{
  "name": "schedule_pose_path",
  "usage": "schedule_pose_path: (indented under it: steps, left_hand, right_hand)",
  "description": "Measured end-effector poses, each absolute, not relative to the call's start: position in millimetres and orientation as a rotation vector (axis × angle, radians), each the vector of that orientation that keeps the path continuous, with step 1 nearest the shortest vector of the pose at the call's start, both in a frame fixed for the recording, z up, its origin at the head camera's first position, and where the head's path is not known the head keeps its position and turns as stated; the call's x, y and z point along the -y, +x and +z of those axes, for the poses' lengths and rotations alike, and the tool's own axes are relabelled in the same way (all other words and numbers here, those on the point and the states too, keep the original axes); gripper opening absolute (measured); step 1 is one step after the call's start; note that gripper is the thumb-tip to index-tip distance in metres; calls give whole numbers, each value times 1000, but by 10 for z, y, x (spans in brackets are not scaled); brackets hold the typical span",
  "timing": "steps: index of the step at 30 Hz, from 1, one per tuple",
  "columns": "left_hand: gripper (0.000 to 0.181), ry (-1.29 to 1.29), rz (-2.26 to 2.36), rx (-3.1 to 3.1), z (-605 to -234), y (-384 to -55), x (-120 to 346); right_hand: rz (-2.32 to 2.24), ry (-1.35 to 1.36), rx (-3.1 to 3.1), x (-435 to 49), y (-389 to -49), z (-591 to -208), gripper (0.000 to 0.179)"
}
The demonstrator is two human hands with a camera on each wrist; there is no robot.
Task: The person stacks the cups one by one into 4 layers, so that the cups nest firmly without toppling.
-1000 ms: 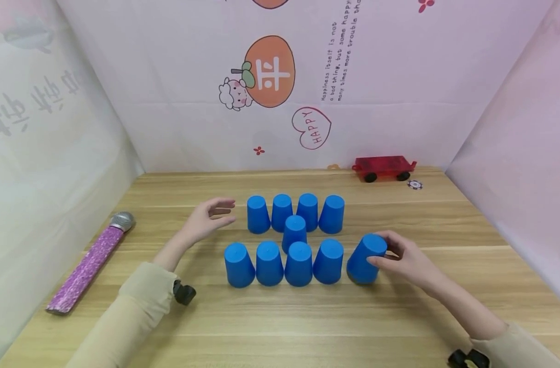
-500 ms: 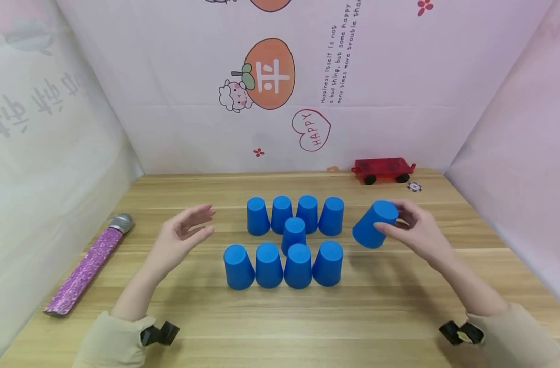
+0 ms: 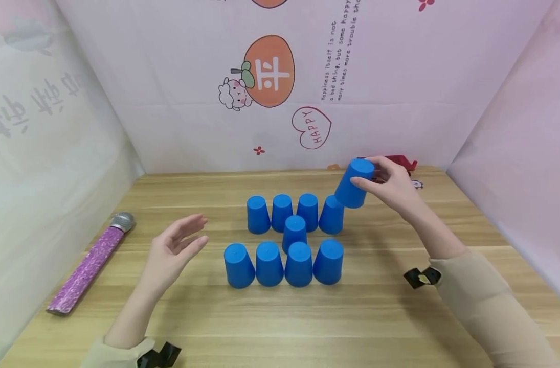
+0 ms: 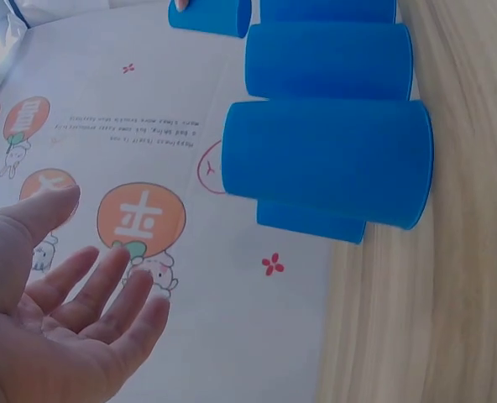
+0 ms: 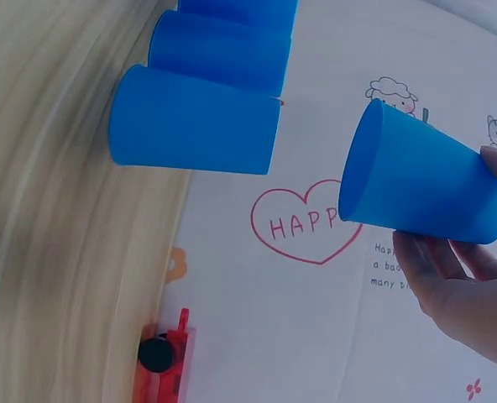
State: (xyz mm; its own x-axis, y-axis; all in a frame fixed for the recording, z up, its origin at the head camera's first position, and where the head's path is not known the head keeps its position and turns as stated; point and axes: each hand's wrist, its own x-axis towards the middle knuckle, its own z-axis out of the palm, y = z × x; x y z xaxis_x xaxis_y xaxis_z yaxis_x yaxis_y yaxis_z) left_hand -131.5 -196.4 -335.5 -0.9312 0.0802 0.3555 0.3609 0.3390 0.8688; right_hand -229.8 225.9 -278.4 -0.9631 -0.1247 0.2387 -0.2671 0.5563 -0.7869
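A blue cup [image 3: 352, 188], bottom up and slightly tilted, is held in the air by my right hand [image 3: 394, 186], thumb on the near side and fingers behind. In the head view it overlaps the rightmost cup [image 3: 332, 217] of the back row; the right wrist view shows a gap between the held cup [image 5: 429, 180] and the standing one [image 5: 198, 122]. Left of the cups, my left hand [image 3: 171, 250] hovers with loosely bent fingers and holds nothing. Several upside-down cups form a front row [image 3: 269, 266] and a back row [image 3: 259, 217], with a single cup [image 3: 294, 232] between them.
A purple glitter microphone [image 3: 93, 263] lies at the table's left side. Behind my right hand, a red toy wagon [image 3: 401, 162] and a poker chip [image 3: 417, 184] are partly hidden. Printed cloth walls [image 3: 192, 138] enclose the back and sides of the wooden table [image 3: 280, 327].
My right hand has lifted the blue cup from the right end of the front row and carried it up and back toward the back row. The left hand has drawn back to the left.
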Motion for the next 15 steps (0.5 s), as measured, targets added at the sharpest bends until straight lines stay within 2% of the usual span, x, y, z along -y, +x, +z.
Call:
schedule_pose_path:
  steps: [8, 15]
  left_hand:
    - [46, -291, -1639, 2374, -3394, -1297, 1824]
    - [50, -306, -1646, 2445, -3450, -1291, 1740]
  right_hand:
    - [1352, 396, 2653, -2064, -2533, -2835, 56]
    - [1350, 509, 2685, -1967, -2662, -2895, 57]
